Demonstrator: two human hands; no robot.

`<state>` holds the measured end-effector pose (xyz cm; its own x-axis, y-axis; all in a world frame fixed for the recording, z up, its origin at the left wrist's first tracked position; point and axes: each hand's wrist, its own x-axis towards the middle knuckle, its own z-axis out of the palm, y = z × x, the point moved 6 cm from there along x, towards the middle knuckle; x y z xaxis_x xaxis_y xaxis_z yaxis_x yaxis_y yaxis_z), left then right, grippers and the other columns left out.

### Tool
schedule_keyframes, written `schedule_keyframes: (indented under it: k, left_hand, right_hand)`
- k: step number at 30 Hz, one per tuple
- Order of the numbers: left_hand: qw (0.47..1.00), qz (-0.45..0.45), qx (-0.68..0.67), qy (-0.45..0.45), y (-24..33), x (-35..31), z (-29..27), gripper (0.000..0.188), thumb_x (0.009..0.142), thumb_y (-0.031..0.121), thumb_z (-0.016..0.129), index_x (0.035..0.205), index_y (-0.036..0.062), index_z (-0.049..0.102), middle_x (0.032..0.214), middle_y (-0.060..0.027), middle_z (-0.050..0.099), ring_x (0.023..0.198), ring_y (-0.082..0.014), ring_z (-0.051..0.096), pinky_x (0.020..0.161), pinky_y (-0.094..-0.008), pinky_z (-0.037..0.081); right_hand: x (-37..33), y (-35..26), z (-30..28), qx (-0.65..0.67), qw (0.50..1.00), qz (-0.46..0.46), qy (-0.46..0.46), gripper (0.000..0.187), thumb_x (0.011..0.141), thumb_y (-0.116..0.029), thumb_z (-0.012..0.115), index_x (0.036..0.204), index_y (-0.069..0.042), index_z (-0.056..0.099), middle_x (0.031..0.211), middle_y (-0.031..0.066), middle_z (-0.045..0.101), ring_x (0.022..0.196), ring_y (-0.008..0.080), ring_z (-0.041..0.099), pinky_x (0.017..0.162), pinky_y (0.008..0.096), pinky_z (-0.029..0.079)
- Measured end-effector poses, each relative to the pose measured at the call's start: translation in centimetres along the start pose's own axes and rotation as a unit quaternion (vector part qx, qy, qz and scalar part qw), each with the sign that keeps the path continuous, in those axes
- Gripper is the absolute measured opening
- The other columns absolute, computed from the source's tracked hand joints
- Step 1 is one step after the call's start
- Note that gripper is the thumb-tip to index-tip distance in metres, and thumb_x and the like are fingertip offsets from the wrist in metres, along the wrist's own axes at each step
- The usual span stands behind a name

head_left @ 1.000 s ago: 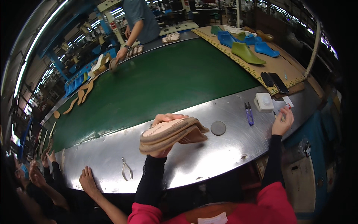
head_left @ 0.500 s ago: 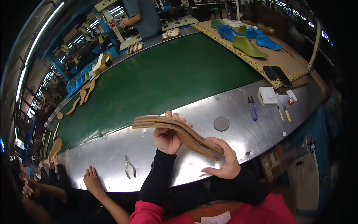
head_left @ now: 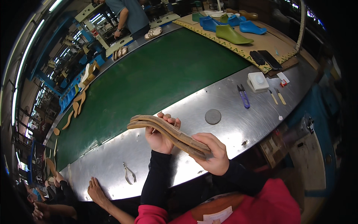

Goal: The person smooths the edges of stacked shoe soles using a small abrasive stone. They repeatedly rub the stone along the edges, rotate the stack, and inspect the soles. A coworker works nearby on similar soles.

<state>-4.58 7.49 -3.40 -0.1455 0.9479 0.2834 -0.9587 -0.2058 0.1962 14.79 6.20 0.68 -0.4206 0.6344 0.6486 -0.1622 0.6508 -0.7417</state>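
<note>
Two curved brown shoe soles (head_left: 172,135), stacked one on the other, are held edge-on above the metal part of the bench. My left hand (head_left: 159,141) wraps round their middle from below, its fingertips showing over the far side. At the lower right end, my right hand (head_left: 215,154) is closed on the soles, with the fingers over the top and the thumb side beneath. A pair of metal pliers (head_left: 129,173) lies on the bench to the left of my left forearm. Beyond my hands is a round grey disc (head_left: 213,116).
A green conveyor belt (head_left: 149,67) runs past the metal bench top (head_left: 223,97). Purple thread snips (head_left: 243,97), a white box (head_left: 257,81) and two small knives (head_left: 280,96) lie at right. Shoe lasts (head_left: 232,35) stand on a board behind. A co-worker's hand (head_left: 96,191) rests at left.
My right hand has closed round the end of the soles, its thumb no longer spread away. The soles now sit closer together. The whole view has shifted slightly.
</note>
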Motion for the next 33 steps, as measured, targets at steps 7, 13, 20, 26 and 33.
schedule_keyframes:
  k: [7, 13, 20, 26, 33]
  left_hand:
    - [0.997, 0.020, 0.058, 0.038, 0.1, -0.3, -0.1, 0.033, 0.086, 0.027, 0.057, 0.106, 0.0009, 0.059, 0.095, -0.0129, 0.062, 0.092, -0.0261, 0.063, 0.104, -0.0443, 0.041]
    - [0.997, 0.018, -0.053, 0.060, -0.5, -0.5, -0.5, 0.047, 0.086, 0.037, 0.052, 0.115, -0.0005, 0.056, 0.095, -0.0136, 0.060, 0.092, -0.0282, 0.061, 0.098, -0.0426, 0.044]
    - [0.998, 0.000, -0.044, 0.050, -0.9, -0.6, -0.9, 0.063, 0.090, 0.046, 0.050, 0.126, -0.0053, 0.048, 0.103, -0.0157, 0.057, 0.085, -0.0262, 0.062, 0.092, -0.0401, 0.052]
    - [0.997, -0.004, -0.042, 0.063, -0.9, -0.7, -1.3, 0.070, 0.091, 0.054, 0.051, 0.130, -0.0049, 0.046, 0.104, -0.0162, 0.056, 0.083, -0.0244, 0.063, 0.091, -0.0389, 0.053]
    - [0.995, 0.024, 0.018, 0.098, 0.2, -0.9, -1.6, 0.062, 0.089, 0.045, 0.050, 0.129, -0.0013, 0.049, 0.103, -0.0167, 0.058, 0.084, -0.0270, 0.062, 0.095, -0.0422, 0.050]
  right_hand:
    - [0.1, 0.2, 0.1, -0.042, 0.998, 0.044, -0.020, 0.053, 0.072, -0.001, 0.077, 0.121, 0.001, 0.057, 0.112, 0.0185, 0.062, 0.104, 0.0364, 0.062, 0.088, 0.0397, 0.052]
    - [0.0, -1.4, 0.1, -0.018, 1.000, -0.022, -0.002, 0.055, 0.071, -0.001, 0.078, 0.122, 0.000, 0.058, 0.115, 0.0180, 0.061, 0.103, 0.0347, 0.062, 0.084, 0.0402, 0.053]
    - [0.2, -2.8, 1.0, -0.023, 0.998, -0.054, -0.020, 0.065, 0.064, -0.009, 0.085, 0.125, -0.005, 0.062, 0.117, 0.0146, 0.058, 0.099, 0.0299, 0.060, 0.082, 0.0371, 0.053]
    - [0.3, -3.1, 1.8, -0.017, 0.998, -0.057, -0.028, 0.065, 0.063, -0.011, 0.087, 0.124, -0.006, 0.063, 0.117, 0.0140, 0.056, 0.097, 0.0293, 0.058, 0.081, 0.0363, 0.052]
    - [-0.1, -1.9, 2.1, -0.044, 0.998, -0.035, -0.037, 0.069, 0.066, -0.011, 0.085, 0.127, -0.002, 0.056, 0.118, 0.0168, 0.058, 0.104, 0.0322, 0.059, 0.088, 0.0397, 0.050]
